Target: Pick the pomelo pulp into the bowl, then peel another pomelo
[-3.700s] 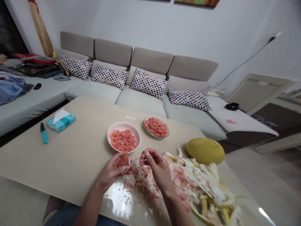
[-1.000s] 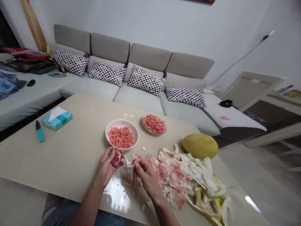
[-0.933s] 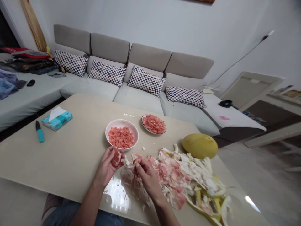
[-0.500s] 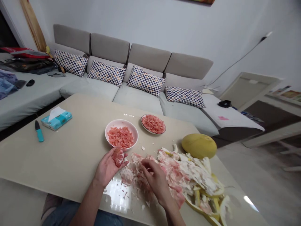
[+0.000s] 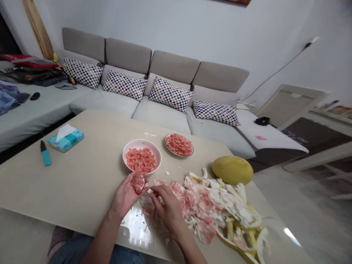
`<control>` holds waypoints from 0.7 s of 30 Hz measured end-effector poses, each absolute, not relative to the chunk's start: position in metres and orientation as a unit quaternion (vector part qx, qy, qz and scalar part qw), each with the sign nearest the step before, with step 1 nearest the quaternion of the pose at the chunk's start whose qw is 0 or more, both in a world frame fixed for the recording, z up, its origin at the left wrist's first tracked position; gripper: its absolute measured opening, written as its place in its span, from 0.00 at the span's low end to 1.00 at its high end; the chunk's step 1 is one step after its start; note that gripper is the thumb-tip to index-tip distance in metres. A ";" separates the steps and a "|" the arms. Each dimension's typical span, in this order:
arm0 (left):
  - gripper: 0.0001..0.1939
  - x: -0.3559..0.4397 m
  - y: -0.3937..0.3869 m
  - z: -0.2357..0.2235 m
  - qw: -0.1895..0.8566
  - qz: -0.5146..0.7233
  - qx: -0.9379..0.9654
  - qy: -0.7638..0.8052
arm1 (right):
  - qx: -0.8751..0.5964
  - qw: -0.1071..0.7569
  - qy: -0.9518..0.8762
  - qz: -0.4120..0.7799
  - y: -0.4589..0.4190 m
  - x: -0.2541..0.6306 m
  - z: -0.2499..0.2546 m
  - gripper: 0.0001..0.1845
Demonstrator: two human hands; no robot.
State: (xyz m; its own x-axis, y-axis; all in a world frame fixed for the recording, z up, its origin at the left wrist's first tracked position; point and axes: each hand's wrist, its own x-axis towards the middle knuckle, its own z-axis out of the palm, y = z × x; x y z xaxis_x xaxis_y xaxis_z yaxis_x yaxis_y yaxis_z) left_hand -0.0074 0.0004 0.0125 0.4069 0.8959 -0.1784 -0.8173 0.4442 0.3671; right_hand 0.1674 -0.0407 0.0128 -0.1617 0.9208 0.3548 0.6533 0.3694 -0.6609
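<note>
My left hand (image 5: 125, 194) holds a red pomelo segment (image 5: 138, 182), partly covered with white membrane, just in front of the white bowl (image 5: 158, 161). Pink pieces of pomelo flesh (image 5: 140, 160) fill much of that bowl. Close by on the right, my right hand (image 5: 167, 205) has its fingers bent and drawn together near the segment. Whether anything is pinched in them is too small to see. Under and beyond this hand spreads a heap of pink and white membrane scraps (image 5: 203, 201).
A dark-rimmed plate (image 5: 165, 143) of pomelo flesh stands behind the bowl. A whole yellow pomelo (image 5: 232, 170) lies at the right, above thick peels (image 5: 247, 242). A turquoise-handled knife (image 5: 46, 156) and a tissue pack (image 5: 66, 138) are at the left. A sofa (image 5: 162, 113) runs behind the table.
My right hand has moved left from over the membrane scraps to beside the segment. My left hand keeps the pomelo segment in nearly the same place.
</note>
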 end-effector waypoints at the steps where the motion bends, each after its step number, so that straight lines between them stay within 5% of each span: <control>1: 0.24 -0.007 0.000 0.013 0.831 0.516 0.114 0.177 | -0.518 0.373 -0.746 0.193 -0.040 0.164 0.015 0.12; 9: 0.20 -0.004 -0.003 0.014 0.837 0.496 0.149 0.174 | -0.478 0.426 -0.749 0.172 -0.034 0.137 0.011 0.07; 21: 0.18 -0.004 -0.003 0.009 0.842 0.485 0.166 0.167 | -0.561 0.441 -0.691 0.118 -0.016 0.159 0.032 0.15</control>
State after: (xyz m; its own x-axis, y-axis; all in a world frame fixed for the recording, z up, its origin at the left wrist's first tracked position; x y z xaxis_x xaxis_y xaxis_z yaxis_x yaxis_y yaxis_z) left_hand -0.0043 -0.0029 0.0085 0.4731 0.8727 -0.1205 -0.7615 0.4739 0.4421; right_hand 0.1592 -0.0160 0.0320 0.0183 0.8786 0.4772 0.6699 0.3435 -0.6582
